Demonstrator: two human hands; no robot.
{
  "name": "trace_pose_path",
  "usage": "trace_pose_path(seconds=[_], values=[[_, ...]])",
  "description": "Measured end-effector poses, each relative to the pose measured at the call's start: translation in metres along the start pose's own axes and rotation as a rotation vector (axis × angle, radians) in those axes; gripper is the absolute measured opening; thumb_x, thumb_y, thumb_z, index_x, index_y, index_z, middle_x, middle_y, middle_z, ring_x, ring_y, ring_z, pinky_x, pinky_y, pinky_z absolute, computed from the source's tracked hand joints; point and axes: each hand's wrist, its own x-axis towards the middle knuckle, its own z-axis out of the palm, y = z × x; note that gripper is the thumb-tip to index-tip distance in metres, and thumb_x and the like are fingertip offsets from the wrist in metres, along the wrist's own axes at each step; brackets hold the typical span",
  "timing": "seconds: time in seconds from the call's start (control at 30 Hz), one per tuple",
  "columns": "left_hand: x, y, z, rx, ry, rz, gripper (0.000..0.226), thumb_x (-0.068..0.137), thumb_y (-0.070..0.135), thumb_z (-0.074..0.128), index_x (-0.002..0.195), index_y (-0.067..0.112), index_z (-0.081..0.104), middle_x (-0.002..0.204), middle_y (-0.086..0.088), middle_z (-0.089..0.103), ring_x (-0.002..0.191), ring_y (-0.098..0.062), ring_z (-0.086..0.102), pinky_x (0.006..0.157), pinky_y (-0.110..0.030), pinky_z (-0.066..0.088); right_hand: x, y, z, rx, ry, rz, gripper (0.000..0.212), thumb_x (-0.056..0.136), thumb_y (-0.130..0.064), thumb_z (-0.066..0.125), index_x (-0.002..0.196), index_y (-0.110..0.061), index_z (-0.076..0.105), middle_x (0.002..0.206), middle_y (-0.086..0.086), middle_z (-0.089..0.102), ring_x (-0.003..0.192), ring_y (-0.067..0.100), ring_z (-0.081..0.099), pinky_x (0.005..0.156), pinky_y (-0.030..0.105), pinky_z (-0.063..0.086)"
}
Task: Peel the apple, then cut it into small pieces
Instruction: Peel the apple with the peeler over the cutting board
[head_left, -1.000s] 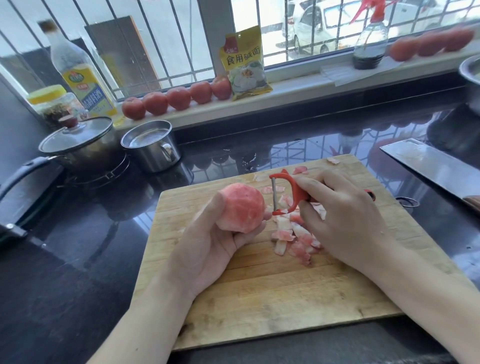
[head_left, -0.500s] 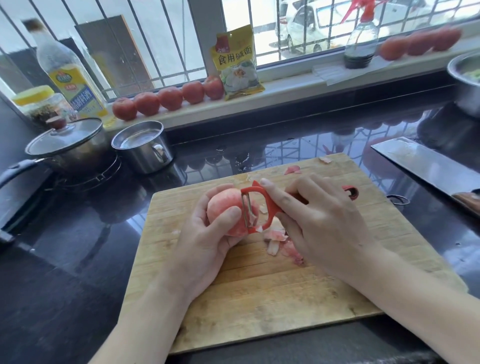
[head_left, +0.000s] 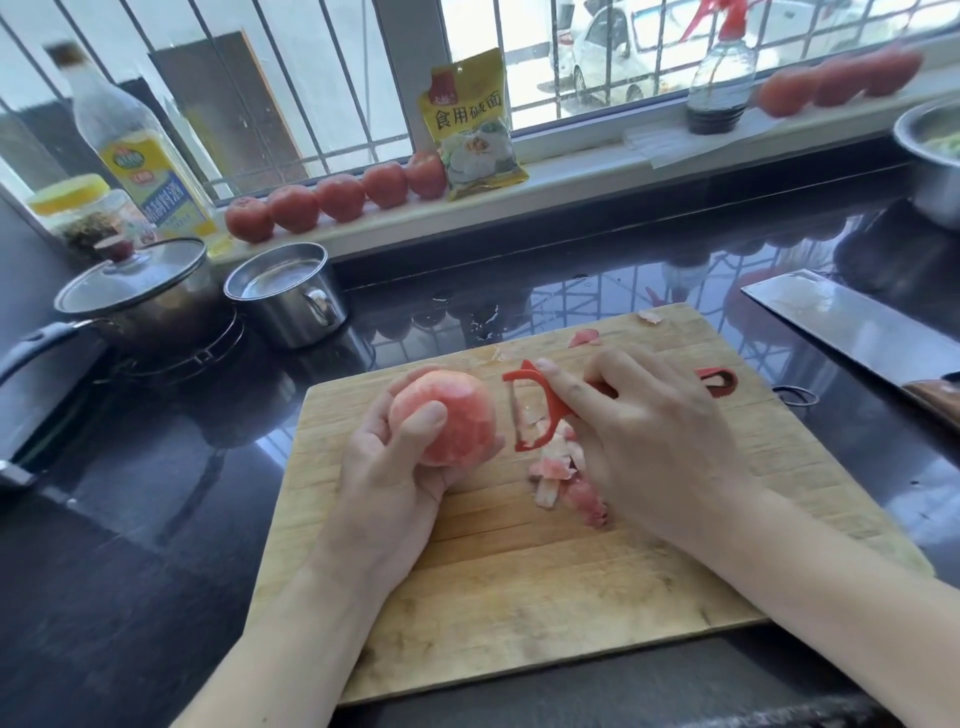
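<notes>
A: Where is the apple (head_left: 451, 415) at this moment?

B: It is in the left hand (head_left: 395, 467), above the left part of the cutting board (head_left: 519, 613). The fingers are curled around it and the thumb presses on its front. The surface looks pink and mostly without skin.

A: And the right hand (head_left: 649, 441)?

B: It holds the red peeler (head_left: 535, 405), with the fingers closed on the handle. The blade is just beside the apple, on its right side, with a small gap between them.

A: What lies under the peeler?

B: A small heap of peels (head_left: 566, 478) lies on the board, partly under the right hand. A cleaver (head_left: 841, 327) lies on the dark counter (head_left: 130, 571), at the right of the board.
</notes>
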Motion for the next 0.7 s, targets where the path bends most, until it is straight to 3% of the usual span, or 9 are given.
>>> trace_pose_path(seconds=[0.13,0.2,0.33,0.47,0.57,0.7], values=[[0.004,0.005,-0.006,-0.037,0.002,-0.002,0.056,0.091,0.025,0.065,0.129,-0.011,0.047,0.113,-0.020,0.053,0.100,-0.031,0.058,0.093,-0.053,0.053,-0.002,0.012,-0.003,-0.016,-0.005,0.108,0.042,0.089,-0.021,0.059,0.129,-0.014,0.068,0.088,0.002,0.059,0.085,0.026,0.054,0.072,0.045,0.048],[0.004,0.005,-0.002,-0.028,0.026,-0.007,0.064,0.091,0.025,0.067,0.133,-0.016,0.042,0.118,-0.022,0.054,0.105,-0.035,0.055,0.098,-0.058,0.049,-0.002,0.009,0.000,-0.008,-0.032,0.090,0.045,0.086,-0.023,0.059,0.129,-0.015,0.068,0.088,0.002,0.058,0.087,0.026,0.054,0.074,0.044,0.046],[0.006,0.003,-0.004,0.003,0.050,0.006,0.071,0.090,0.025,0.070,0.141,-0.014,0.039,0.119,-0.022,0.053,0.104,-0.038,0.048,0.080,-0.043,0.045,0.000,0.008,0.004,0.015,-0.029,0.059,0.042,0.089,-0.023,0.058,0.130,-0.017,0.068,0.090,0.001,0.059,0.090,0.025,0.055,0.080,0.042,0.043],[0.003,0.000,-0.001,0.005,0.011,-0.020,0.076,0.080,0.028,0.084,0.142,0.001,0.050,0.122,-0.019,0.062,0.105,-0.032,0.060,0.084,-0.041,0.051,0.000,-0.003,-0.002,0.095,0.136,-0.041,0.034,0.098,-0.017,0.057,0.130,-0.012,0.068,0.087,0.004,0.060,0.081,0.026,0.056,0.076,0.041,0.046],[0.003,0.000,0.003,0.037,-0.071,-0.031,0.074,0.084,0.029,0.083,0.138,-0.008,0.049,0.116,-0.026,0.062,0.102,-0.035,0.062,0.081,-0.042,0.052,0.000,-0.010,-0.001,0.052,0.173,-0.146,0.034,0.096,-0.012,0.065,0.130,-0.011,0.068,0.086,0.006,0.060,0.078,0.025,0.054,0.075,0.038,0.043],[0.001,0.002,0.005,0.053,-0.125,-0.021,0.069,0.085,0.033,0.081,0.131,-0.012,0.054,0.110,-0.024,0.066,0.099,-0.033,0.065,0.084,-0.040,0.055,0.000,-0.008,0.003,0.037,0.187,-0.138,0.043,0.089,-0.006,0.071,0.132,-0.012,0.067,0.088,0.005,0.061,0.080,0.025,0.055,0.076,0.038,0.042]])
